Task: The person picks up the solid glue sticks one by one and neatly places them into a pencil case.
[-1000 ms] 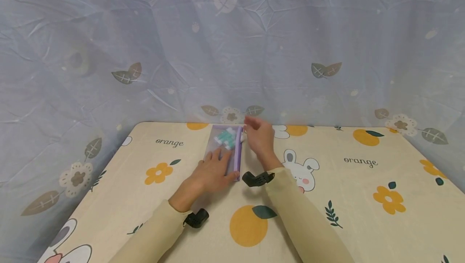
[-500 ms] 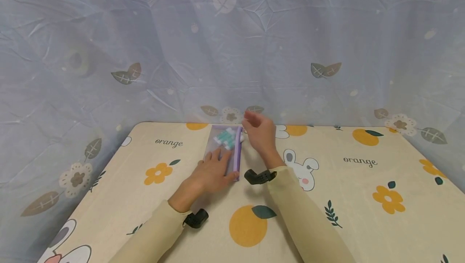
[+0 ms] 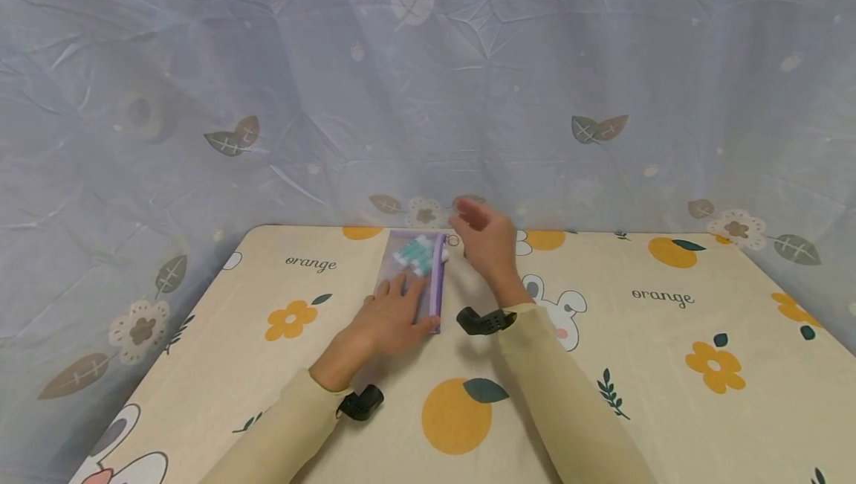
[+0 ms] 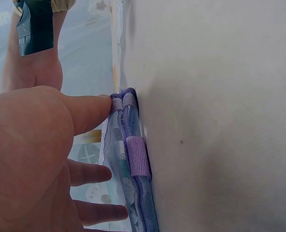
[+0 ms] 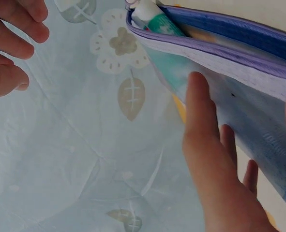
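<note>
A mesh zip pouch (image 3: 389,268) with a purple edge (image 3: 437,287) lies on the table. Several white-and-teal cylinders (image 3: 417,255) show through its mesh. In the right wrist view the mouth gapes, and a white-and-green cylinder (image 5: 164,23) shows at its far end. My left hand (image 3: 391,320) rests spread on the near part of the pouch; its thumb (image 4: 92,108) touches the zip edge. Beyond the pouch's far right corner, my right hand (image 3: 488,244) hovers with bent fingers and nothing in its grasp. A small ring (image 3: 452,240) hangs at that corner.
The pouch lies close to the table's far edge, where a patterned curtain (image 3: 428,97) hangs behind. A printed cloth (image 3: 602,424) with fruit, flowers and rabbits covers the table. Black cameras (image 3: 361,402) are strapped to both wrists.
My right hand has moved up and to the right, away from the pouch's corner, and the ring there has come into sight. The left hand and the pouch have stayed put.
</note>
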`<state>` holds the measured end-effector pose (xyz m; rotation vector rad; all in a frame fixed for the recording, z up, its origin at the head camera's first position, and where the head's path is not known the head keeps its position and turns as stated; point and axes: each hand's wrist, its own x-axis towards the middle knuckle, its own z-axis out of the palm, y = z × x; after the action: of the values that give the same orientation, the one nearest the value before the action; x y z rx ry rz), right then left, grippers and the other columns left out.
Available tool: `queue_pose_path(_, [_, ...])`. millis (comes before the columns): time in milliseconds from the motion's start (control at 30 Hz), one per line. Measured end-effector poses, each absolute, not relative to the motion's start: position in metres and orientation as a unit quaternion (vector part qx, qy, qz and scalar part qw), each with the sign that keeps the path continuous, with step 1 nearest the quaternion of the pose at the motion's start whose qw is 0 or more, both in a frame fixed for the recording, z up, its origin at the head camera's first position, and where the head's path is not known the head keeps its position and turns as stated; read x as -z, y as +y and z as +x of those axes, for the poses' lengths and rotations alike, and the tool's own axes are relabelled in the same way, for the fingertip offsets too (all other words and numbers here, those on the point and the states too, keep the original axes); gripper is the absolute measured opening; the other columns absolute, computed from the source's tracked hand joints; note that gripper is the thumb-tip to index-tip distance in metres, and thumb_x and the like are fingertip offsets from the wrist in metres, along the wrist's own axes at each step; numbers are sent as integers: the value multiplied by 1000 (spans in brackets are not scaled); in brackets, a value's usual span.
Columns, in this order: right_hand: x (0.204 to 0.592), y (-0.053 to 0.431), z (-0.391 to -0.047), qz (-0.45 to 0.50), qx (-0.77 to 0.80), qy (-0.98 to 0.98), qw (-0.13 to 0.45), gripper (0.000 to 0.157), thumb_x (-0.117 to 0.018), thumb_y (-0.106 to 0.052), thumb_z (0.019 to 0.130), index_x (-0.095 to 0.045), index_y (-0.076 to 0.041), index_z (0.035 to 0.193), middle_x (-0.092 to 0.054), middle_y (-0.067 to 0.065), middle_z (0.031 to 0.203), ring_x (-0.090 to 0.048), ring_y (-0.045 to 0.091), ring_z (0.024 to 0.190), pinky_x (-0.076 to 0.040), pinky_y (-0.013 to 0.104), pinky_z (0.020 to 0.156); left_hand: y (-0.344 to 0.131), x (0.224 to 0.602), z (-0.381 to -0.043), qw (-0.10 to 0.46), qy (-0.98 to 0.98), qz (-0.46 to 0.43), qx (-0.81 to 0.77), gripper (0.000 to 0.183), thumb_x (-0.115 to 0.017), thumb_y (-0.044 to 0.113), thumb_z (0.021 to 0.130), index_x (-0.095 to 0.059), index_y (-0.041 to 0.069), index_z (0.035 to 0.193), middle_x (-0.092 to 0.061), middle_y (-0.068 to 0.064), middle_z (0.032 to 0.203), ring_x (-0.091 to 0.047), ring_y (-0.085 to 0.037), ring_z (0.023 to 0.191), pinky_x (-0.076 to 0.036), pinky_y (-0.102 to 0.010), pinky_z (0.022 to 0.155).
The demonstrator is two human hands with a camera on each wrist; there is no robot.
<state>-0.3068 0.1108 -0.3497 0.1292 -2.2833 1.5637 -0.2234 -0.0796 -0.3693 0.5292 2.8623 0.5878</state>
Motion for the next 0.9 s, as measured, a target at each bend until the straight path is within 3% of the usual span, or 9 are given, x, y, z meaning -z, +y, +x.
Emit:
queue_pose_path(267, [347,123,-310,19,-563,-807,176,42,-75,-31,99,-71,-18,139,-73,6,138,-69,26,127,-55,44,109,-79,372,-224,84,961,179,-192,76,-59,47,106,-31,11,167,-25,-24,174,-27,-48,159,-30,-74,120])
queue_pose_path(667, [343,137,-314,6,-583,-788,199,46,-77,-22,98,-68,-9,141,-73,10,138,-69,26,129,-55,40,110,-80,371,-224,89,960,181,-195,76,-58,48,106,-31,10,167,-24,-24,175,-26,-48,160,-29,-74,121])
queue_pose_path(900, [342,139,-315,4,-589,-783,201,47,-78,-22,98,-67,-10,142,-72,9,139,-68,26,129,-55,40,110,-80,369,-223,85,958,185,-200,76,-59,46,106,-32,9,166,-25,-25,174,-27,-49,159,-30,-76,119])
